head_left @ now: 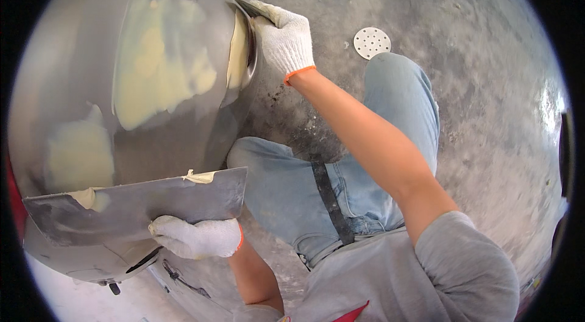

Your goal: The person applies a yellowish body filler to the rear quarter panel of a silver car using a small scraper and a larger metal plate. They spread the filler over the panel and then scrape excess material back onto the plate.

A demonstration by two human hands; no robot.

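The person is crouching here in pale blue jeans (402, 90), working with both gloves on. The right hand (283, 35) is closing round a thin dark blade (248, 7), pinching it between thumb and fingers; the blade is sticking out to the left of that hand, at the edge of a grey curved body panel (164, 151). I cannot tell whether it is touching the surface. Just left of and below the right hand, a strip of cream filler (237, 54) is running down that edge, and farther left a large cream patch (155, 69) is spreading over the panel. The left hand (195, 238) is gripping the lower edge of a flat grey board (134, 212), its fingers bending together; the thumb I cannot make out. Above that hand, a dab of filler (199, 177) is clinging to the board's top edge, and another dab (85, 199) is sitting up to the left. A white perforated disc (372, 43) is lying on the floor (487, 78), right of the right hand.
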